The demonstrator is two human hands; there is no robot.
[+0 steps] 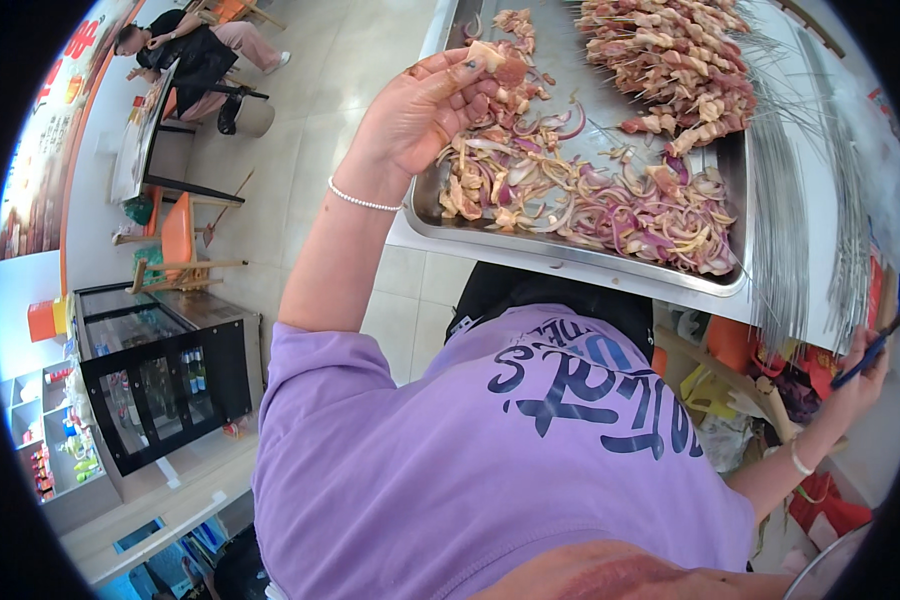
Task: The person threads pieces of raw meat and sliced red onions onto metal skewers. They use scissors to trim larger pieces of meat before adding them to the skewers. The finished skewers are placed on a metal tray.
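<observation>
My left hand, wearing a white beaded bracelet, pinches a piece of raw meat between thumb and fingers. It is above the left side of a metal tray. Below and beside it lie meat pieces mixed with sliced purple onion. A large pile of meat skewers fills the tray's far right part. At the far right rim of the view, my right hand is closed around a narrow dark blue object, whose kind I cannot make out.
Bundles of thin metal skewers lie on the white table right of the tray. A person sits at another table to the far left. An orange chair and a glass-fronted cabinet stand on the left.
</observation>
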